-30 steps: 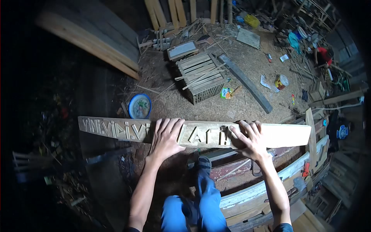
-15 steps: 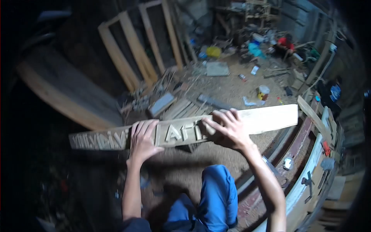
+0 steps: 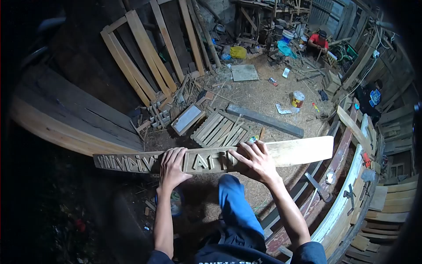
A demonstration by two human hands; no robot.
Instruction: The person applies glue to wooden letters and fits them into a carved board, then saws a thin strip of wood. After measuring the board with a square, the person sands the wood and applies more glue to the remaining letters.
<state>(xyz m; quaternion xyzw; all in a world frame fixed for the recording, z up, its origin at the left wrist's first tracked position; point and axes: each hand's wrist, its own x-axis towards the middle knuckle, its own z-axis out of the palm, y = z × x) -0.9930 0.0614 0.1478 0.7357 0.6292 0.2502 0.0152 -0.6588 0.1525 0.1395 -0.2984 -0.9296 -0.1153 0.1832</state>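
Crosswise, carved board (image 3: 206, 160) in both hands, right end (image 3: 323, 148) well beyond the grip.

**Lettering Partly Covered**

Parts of the board (image 3: 303, 151) are hidden by the left hand (image 3: 172, 169) and right hand (image 3: 256, 163). The basin (image 3: 176, 203), lower centre, is partly blocked by a forearm (image 3: 163, 220). Shirt print (image 3: 228, 262) is cut off by the bottom edge.

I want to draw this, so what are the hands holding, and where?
A long wooden board with letters. The left hand holds it left of its middle, among the letters; the right hand, where the letters meet the plain part.
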